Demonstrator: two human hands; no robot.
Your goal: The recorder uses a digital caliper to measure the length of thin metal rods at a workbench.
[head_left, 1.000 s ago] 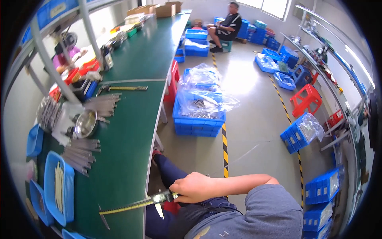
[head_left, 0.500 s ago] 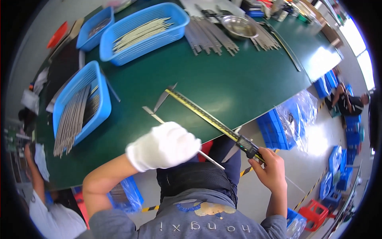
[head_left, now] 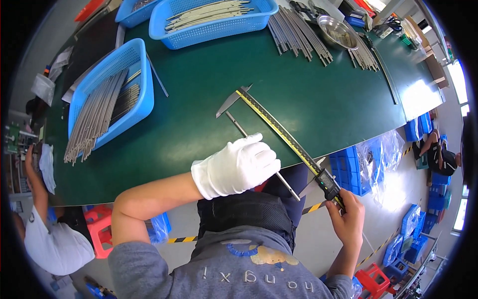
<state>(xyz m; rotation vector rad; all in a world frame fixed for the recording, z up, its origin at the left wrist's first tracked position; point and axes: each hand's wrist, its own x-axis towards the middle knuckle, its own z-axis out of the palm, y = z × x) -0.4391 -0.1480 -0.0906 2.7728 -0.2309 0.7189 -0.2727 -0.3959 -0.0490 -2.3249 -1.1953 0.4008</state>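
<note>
My left hand [head_left: 238, 167], in a white glove, is closed around a thin metal rod [head_left: 237, 124] that shows at both ends. My bare right hand [head_left: 347, 215] grips a digital caliper [head_left: 279, 130] by its display end, thumb and fingers at the slider. The caliper is spread wide, its beam running alongside the rod. The rod's far end lies by the fixed jaw, its near end by the sliding jaw; I cannot tell whether either touches. Both are over the near part of the green table [head_left: 199, 94].
A blue basket [head_left: 145, 94] of grey rods stands left, another basket [head_left: 219, 26] with pale rods behind. Loose rods [head_left: 298, 35] and a metal bowl [head_left: 326, 25] lie far right. Blue crates [head_left: 351, 169] stand beside the table. Other people [head_left: 59, 239] sit at left and far right.
The rod's far end, which stuck out past the fixed jaw, is now on the inner side of it. My left hand has turned flatter over the rod. The whole view has shifted.
</note>
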